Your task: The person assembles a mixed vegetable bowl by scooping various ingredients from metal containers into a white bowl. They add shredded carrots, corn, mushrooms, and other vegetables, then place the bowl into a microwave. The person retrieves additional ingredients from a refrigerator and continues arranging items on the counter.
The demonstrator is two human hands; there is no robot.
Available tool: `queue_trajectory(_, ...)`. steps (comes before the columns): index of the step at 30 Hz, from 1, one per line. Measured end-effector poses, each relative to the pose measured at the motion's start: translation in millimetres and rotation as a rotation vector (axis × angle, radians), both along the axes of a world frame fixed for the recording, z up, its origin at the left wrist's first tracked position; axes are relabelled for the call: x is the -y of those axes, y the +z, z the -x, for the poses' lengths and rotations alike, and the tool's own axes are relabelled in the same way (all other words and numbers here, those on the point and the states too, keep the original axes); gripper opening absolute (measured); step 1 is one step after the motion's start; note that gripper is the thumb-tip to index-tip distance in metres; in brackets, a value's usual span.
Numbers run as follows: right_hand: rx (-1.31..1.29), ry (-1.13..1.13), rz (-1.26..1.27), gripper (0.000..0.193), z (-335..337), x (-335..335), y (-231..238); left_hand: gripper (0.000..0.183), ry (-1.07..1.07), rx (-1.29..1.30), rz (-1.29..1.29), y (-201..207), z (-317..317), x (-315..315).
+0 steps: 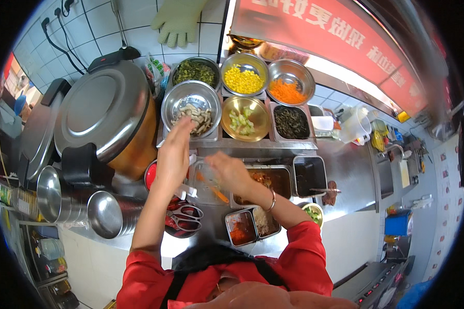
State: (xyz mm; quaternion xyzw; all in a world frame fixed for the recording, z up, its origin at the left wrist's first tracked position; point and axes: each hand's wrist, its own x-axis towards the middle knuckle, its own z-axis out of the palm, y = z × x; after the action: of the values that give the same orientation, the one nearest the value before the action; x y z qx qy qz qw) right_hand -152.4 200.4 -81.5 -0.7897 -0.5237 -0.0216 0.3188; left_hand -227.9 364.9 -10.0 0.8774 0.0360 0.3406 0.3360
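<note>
My left hand reaches over the near rim of a steel bowl holding pale sliced pieces, which look like mushroom. Its fingers are stretched out, with the tips at the edge of the slices. I see nothing held in it. Blurred by motion, my right hand hovers over a tray with a clear cover, where orange strips show. Whether its fingers hold anything is hidden by the blur. Right of the mushroom bowl stands a gold-toned bowl of pale green chopped vegetable.
Behind are bowls of chopped greens, corn and carrot shreds; a dark leafy tray sits to the right. Large lidded cookers and stacked steel bowls crowd the left. Red-handled scissors lie near my left forearm.
</note>
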Motion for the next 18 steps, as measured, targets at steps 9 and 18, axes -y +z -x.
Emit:
queue_trajectory(9,-0.180,-0.034,0.112,0.021,130,74,-10,0.030,-0.283,-0.262,0.138,-44,161,71)
queue_trajectory(18,-0.364,-0.279,0.010,0.022,190,135,-43,0.018,-0.269,-0.564,0.539,-120,248,106)
